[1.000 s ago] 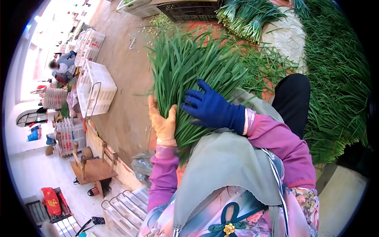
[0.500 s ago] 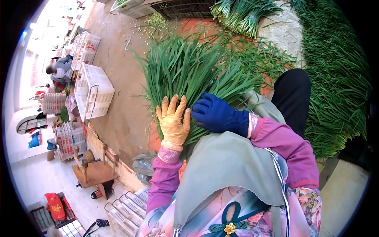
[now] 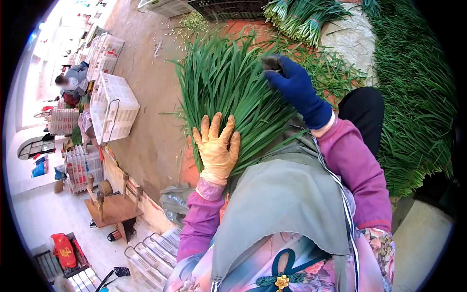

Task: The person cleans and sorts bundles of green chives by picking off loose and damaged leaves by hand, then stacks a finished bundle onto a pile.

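A large loose bunch of long green leaves (image 3: pixel 221 82) lies across the lap in front of the grey apron (image 3: pixel 277 199). My left hand (image 3: pixel 216 148), in a pale orange glove, rests flat on the lower left of the bunch with its fingers spread. At the bunch's right side is my right hand (image 3: pixel 294 90) in a blue glove, raised, its fingers curled in and slightly blurred. Whatever it may hold is too small to make out.
Tied green bundles (image 3: pixel 307 24) lie at the top beside a dark crate (image 3: pixel 228 9). A big pile of greens (image 3: pixel 413 97) fills the right. White crates (image 3: pixel 114 109), a wooden stool (image 3: pixel 114 209) and a seated person (image 3: pixel 75 80) are at the left.
My right hand has moved up and right, away from my left hand, to the bunch's right side. My left hand, first cupped at the bunch's left edge, now lies flat on the leaves.
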### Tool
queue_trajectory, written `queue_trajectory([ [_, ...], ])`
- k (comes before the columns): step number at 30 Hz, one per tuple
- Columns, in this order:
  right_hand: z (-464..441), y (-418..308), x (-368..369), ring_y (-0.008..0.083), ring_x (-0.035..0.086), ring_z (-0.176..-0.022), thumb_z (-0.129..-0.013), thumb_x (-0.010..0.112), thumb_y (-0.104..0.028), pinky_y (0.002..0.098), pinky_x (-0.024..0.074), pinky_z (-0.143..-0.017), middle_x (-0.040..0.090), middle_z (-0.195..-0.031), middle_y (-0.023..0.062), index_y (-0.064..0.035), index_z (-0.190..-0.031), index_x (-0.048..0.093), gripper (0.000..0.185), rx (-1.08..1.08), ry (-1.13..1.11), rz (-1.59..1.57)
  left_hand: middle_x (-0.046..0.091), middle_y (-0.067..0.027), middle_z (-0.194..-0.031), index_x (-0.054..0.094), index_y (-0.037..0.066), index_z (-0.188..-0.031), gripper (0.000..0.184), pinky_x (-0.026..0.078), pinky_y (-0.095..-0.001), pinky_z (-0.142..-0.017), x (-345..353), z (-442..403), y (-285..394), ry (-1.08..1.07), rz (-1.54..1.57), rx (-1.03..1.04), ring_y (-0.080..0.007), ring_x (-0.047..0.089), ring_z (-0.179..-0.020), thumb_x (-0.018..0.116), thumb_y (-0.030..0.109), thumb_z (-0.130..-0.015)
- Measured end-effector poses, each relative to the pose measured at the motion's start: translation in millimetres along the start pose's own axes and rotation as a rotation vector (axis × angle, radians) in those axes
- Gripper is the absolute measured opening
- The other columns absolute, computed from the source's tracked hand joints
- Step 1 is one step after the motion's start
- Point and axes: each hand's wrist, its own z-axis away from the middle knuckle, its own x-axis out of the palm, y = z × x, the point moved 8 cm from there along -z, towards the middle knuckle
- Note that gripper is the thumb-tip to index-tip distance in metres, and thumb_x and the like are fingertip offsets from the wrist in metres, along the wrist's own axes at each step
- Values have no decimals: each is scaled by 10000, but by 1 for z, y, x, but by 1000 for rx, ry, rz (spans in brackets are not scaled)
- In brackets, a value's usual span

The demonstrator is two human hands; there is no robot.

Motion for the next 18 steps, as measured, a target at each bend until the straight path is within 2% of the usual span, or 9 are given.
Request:
queue_trajectory([
  [4,-10,-3,8,162,604,-801,-786,605,-85,287,495,-677,620,-1022,103,-22,-1217,498,449,1,-100,-83,475,-85,-1273,550,209,-1226,391,207,-585,-1008,1,1,2,18,-20,21,-369,379,-1215,570,248,-837],
  [6,-8,22,22,151,587,-815,-776,599,-73,284,497,-673,588,-1077,107,-6,-1276,431,532,208,-221,-198,469,-85,-1271,545,213,-1231,406,215,-590,-1002,0,0,4,10,-43,25,-369,380,-1211,579,242,-827],
  [7,-8,27,26,151,587,-815,-776,599,-73,284,497,-673,588,-1077,107,-6,-1276,431,532,207,-223,-197,469,-85,-1271,545,213,-1231,406,215,-590,-1002,0,0,4,11,-43,24,-369,380,-1211,579,242,-827],
  [9,-3,39,40,95,551,-670,-804,600,-79,227,471,-593,570,-1096,67,-18,-1322,382,565,273,-323,-227,473,-86,-1266,550,211,-1224,408,219,-591,-999,0,0,4,4,-31,24,-369,382,-1209,588,236,-819],
  [11,-2,34,45,93,540,-635,-800,605,-76,223,466,-579,580,-1063,68,4,-1312,386,562,280,-360,-268,474,-86,-1264,552,211,-1223,407,218,-590,-1000,0,0,5,4,-31,23,-368,382,-1209,589,234,-818],
  [13,4,33,56,89,538,-633,-797,608,-69,219,462,-563,595,-1021,68,9,-1303,393,555,380,-488,-388,476,-86,-1262,553,211,-1221,407,218,-589,-1001,-1,0,6,4,-32,26,-368,383,-1209,589,232,-817],
  [18,12,27,70,84,542,-619,-795,618,-82,222,459,-533,620,-933,63,-1,-1236,470,473,401,-507,-393,478,-86,-1259,556,208,-1218,408,217,-587,-1002,-1,-3,8,-11,-31,18,-366,385,-1208,589,223,-812],
])
